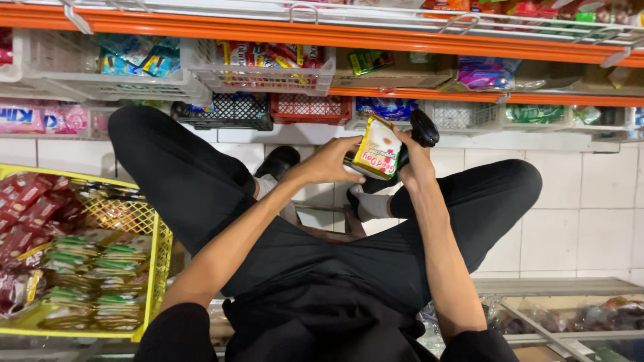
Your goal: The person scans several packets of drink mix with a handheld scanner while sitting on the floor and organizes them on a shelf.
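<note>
Now, line by line:

Left hand: fingers curled around the near side of a yellow sachet pack, gripping it from the left.

Right hand: closed around a black handheld scanner, whose head sticks up above the knuckles; the hand also presses against the right edge of the pack.

Yellow sachet pack: held up between both hands, tilted slightly, its printed face turned toward the camera, above the knees.

Legs: black trousers spread to either side below the hands; grey socks and dark shoes show just beneath the pack.

Yellow basket: well to the left of the left hand and lower, filled with red and green sachet strips.

White baskets: on the shelf above and beyond the hands, holding coloured packets.

Red crate and black crate: on the lower shelf, just beyond the left hand.

Orange shelf rails: running across the top, far above both hands.

Floor tiles: white, to the right of the right hand.

Glass case: low and to the right of the right forearm, with wrapped goods inside.
</note>
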